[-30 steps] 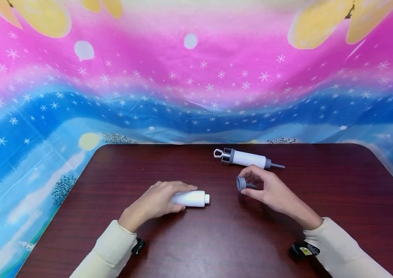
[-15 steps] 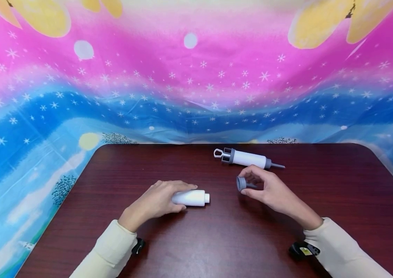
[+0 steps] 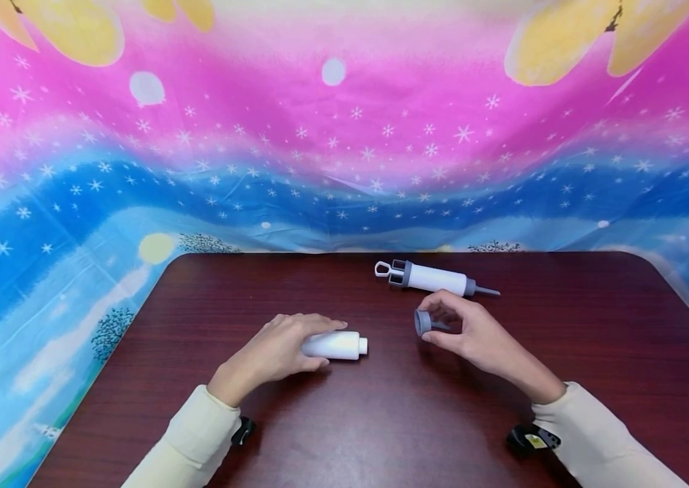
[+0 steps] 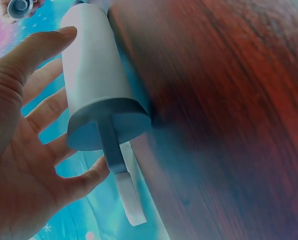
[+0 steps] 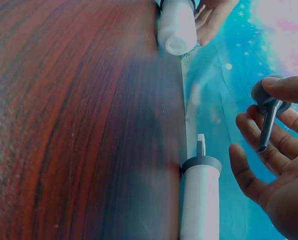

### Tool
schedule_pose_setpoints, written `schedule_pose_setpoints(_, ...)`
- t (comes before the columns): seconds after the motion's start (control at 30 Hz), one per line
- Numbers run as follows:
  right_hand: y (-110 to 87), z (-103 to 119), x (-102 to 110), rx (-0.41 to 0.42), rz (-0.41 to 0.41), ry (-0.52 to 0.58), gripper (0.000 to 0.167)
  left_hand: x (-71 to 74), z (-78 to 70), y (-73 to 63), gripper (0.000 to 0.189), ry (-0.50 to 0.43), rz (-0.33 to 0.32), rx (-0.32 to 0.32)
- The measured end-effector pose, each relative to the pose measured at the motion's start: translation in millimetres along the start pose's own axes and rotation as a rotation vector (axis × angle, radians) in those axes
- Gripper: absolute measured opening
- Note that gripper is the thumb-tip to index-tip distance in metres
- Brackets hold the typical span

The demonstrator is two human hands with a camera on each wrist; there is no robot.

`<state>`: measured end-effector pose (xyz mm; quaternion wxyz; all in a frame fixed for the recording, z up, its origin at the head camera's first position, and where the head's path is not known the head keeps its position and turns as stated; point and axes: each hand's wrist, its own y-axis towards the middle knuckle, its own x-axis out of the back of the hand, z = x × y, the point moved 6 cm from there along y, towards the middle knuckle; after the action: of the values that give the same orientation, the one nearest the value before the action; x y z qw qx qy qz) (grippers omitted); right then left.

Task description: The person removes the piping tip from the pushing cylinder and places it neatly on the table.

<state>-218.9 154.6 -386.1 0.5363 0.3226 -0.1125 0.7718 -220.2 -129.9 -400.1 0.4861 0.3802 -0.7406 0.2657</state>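
Note:
My left hand (image 3: 280, 346) grips a white syringe barrel (image 3: 335, 346) low over the table, thumb on the near side and fingers on the far side. Its narrow open neck points right. In the left wrist view a grey end cap (image 4: 128, 131) and a plunger handle (image 4: 130, 199) show at its other end. To the right, my right hand (image 3: 475, 335) pinches a grey nozzle cap (image 3: 423, 323) between thumb and fingers, its wide mouth facing the barrel. The thin spout (image 5: 267, 127) points back toward the palm. A gap lies between neck and cap.
A second white syringe (image 3: 437, 279) with a grey nozzle and a ring-shaped plunger handle lies at the back, just beyond my right hand. The dark wooden table (image 3: 344, 420) ends at a patterned cloth backdrop (image 3: 344, 156).
The left hand and its barrel have shifted very slightly away from me. The right hand holds the nozzle cap in the same place, and the second syringe has not moved.

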Motion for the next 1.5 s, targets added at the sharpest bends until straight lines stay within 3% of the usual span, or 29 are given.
schedule_pose_setpoints(0.23,0.3,0.7,0.5,-0.004,-0.001,0.002,0.032,8.1,-10.0,2.6,0.047,0.050,-0.111,-0.098)
schedule_pose_setpoints(0.5,1.8,0.7,0.6,0.005,-0.013,0.010,0.034,16.3,-28.5,6.3,0.030,0.022,-0.203,-0.160)
schedule_pose_setpoints(0.77,3.0,2.4,0.5,0.020,-0.012,0.022,0.034,16.6,-46.7,12.4,0.038,0.033,-0.263,-0.210)
schedule_pose_setpoints(1.33,2.9,9.8,-1.9,0.021,0.000,0.069,0.035,14.2,-82.1,20.6,0.044,0.005,-0.511,-0.378)
schedule_pose_setpoints(1.5,2.0,12.5,-3.8,0.036,0.004,0.092,0.034,11.2,-88.1,22.2,0.046,-0.011,-0.538,-0.396)
